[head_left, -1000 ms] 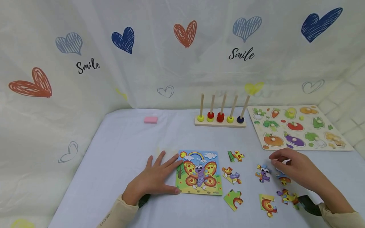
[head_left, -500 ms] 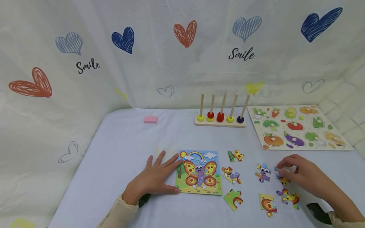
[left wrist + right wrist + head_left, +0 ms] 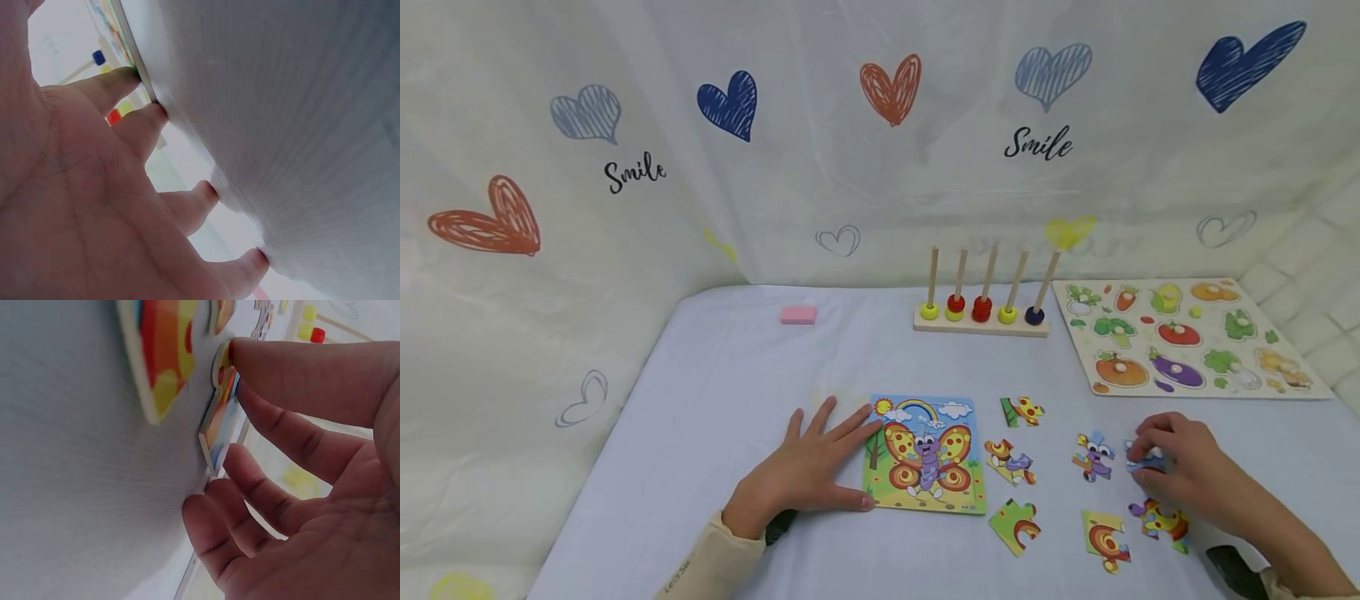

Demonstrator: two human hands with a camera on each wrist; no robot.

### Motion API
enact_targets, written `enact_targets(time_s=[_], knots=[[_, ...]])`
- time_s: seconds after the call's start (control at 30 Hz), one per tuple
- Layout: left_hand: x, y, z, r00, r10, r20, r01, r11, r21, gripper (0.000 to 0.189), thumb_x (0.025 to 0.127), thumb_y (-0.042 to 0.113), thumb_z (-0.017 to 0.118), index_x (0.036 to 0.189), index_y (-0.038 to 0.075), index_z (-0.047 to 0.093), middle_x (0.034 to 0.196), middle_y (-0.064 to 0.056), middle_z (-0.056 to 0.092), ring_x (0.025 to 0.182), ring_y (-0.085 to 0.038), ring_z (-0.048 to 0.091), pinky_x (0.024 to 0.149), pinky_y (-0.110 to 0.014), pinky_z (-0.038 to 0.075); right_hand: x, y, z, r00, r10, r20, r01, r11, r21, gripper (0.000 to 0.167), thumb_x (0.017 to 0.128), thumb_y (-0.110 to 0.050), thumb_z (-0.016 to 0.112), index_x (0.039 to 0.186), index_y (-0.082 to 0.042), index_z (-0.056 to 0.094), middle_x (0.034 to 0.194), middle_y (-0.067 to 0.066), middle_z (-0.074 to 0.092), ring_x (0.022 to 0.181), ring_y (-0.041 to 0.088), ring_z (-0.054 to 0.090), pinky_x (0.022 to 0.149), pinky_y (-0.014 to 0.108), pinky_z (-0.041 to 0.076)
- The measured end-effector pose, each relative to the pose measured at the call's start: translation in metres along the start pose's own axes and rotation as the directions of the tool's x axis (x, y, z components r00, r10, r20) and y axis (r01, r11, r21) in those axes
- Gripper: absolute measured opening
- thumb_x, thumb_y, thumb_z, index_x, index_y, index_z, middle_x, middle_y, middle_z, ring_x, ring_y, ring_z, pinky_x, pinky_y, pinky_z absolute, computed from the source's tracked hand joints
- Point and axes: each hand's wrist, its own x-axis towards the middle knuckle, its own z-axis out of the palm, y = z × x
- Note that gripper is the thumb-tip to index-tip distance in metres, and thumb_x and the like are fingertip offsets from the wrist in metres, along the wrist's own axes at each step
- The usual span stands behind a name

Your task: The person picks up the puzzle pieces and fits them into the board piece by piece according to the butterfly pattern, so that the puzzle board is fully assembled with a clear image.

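Note:
A square butterfly puzzle board (image 3: pixel 928 492) lies flat on the white table. My left hand (image 3: pixel 801 475) is spread at its left side, with index fingertip and thumb tip at the board's edge; in the left wrist view the other fingertips (image 3: pixel 259 256) press on the cloth. At the right, my right hand (image 3: pixel 1191 475) pinches a puzzle piece (image 3: pixel 1156 461) with blue sky on it, lying on the cloth. In the right wrist view the thumb touches one end of this piece (image 3: pixel 219 425) while curled fingers lie along its far side.
Loose puzzle pieces surround the right hand: one with eyes (image 3: pixel 1095 456), one yellow-and-purple (image 3: pixel 1162 525), one with a swirl (image 3: pixel 1105 537). More lie beside the board, including a green one (image 3: pixel 1015 525). Behind stand a bead rack (image 3: pixel 981 327), vegetable board (image 3: pixel 1195 337) and pink block (image 3: pixel 797 315).
My right hand has come down and to the right onto the sky piece, and its thumb and fingers have closed about it. The left hand and the board stay put.

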Motion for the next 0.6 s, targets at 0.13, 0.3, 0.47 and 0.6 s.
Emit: enact_targets(time_s=[0.13,0.3,0.47,0.6], knots=[[-0.0005,0.0005,-0.0008,1.0,0.006,0.002,-0.006,1.0,-0.002,0.098,0.088,0.065,0.08,0.169,0.032,0.036,0.179,0.007,0.017,0.163,-0.044,0.001,0.119,-0.079,0.002,-0.001,-0.002,-0.0003,1.0,0.003,-0.003,-0.003,1.0,-0.003,0.023,0.084,0.0,0.087,0.09,-0.012,0.069,0.119,0.028,0.056,0.112,0.052,0.041,0.094,0.072,0.034],[-0.0005,0.0004,-0.0016,1.0,0.003,0.003,-0.003,1.0,0.0,0.098,0.088,0.065,0.079,0.169,0.032,0.035,0.179,0.008,0.017,0.163,-0.044,0.001,0.119,-0.079,0.001,0.001,-0.0035,-0.0015,1.0,-0.003,0.017,0.004,0.999,-0.046,0.024,0.086,-0.003,0.087,0.094,-0.015,0.068,0.107,0.011,0.061,0.098,0.034,0.052,0.085,0.053,0.05],[-0.001,0.0008,-0.002,1.0,0.011,-0.004,-0.011,1.0,-0.009,0.098,0.088,0.065,0.08,0.169,0.03,0.036,0.178,0.007,0.019,0.162,-0.044,0.002,0.119,-0.079,0.002,0.0008,-0.0051,-0.0045,1.0,0.006,0.016,-0.005,0.998,-0.059,0.022,0.089,0.0,0.083,0.097,-0.015,0.069,0.098,-0.003,0.064,0.082,0.015,0.054,0.068,0.028,0.051],[-0.0019,0.0008,-0.0019,1.0,0.012,-0.005,-0.012,1.0,-0.004,0.098,0.088,0.065,0.08,0.169,0.031,0.036,0.178,0.006,0.02,0.162,-0.044,0.002,0.119,-0.079,0.003,0.0032,-0.0089,-0.0088,1.0,0.01,0.024,-0.01,1.0,-0.005,0.021,0.093,0.006,0.074,0.104,-0.011,0.069,0.098,-0.002,0.067,0.076,0.009,0.051,0.065,0.027,0.049]])
